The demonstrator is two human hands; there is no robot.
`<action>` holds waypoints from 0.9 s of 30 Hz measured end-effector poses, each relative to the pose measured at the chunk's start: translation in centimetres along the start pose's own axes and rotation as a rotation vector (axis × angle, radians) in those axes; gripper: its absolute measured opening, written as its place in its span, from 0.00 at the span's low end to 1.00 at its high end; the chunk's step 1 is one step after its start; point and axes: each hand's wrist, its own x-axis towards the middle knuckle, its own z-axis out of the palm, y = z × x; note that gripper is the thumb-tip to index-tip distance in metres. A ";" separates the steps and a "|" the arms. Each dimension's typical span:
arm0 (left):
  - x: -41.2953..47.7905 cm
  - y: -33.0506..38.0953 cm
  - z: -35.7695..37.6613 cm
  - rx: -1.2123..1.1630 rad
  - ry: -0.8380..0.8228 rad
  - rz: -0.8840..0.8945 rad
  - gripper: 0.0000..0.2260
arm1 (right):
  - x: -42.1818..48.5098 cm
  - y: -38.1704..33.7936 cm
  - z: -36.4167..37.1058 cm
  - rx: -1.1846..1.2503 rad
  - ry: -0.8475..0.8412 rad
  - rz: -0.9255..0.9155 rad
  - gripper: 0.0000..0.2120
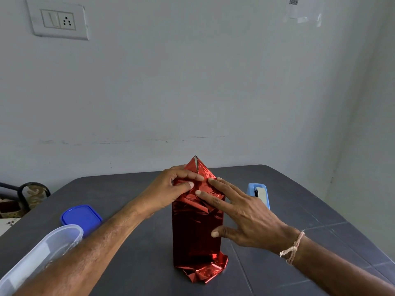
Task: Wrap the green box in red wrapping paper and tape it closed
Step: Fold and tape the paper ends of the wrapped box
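Top end being folded: left hand (pixel 164 189) pinches the paper (pixel 196 231), right hand (pixel 245 214) presses it flat-fingered. Next probably needs the tape dispenser (pixel 258 193), right.

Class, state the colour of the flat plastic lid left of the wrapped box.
Blue; the flat plastic lid shows best in the head view.
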 end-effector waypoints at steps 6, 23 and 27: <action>-0.7 -0.3 0.3 -0.061 0.019 -0.075 0.12 | -0.2 0.1 0.2 0.004 0.016 -0.002 0.41; -1.5 0.4 1.1 -0.074 0.021 -0.121 0.15 | -0.3 0.4 0.6 -0.112 0.083 -0.047 0.40; -1.3 0.4 1.3 -0.121 0.056 -0.144 0.14 | -0.2 0.6 0.5 -0.180 0.093 -0.058 0.40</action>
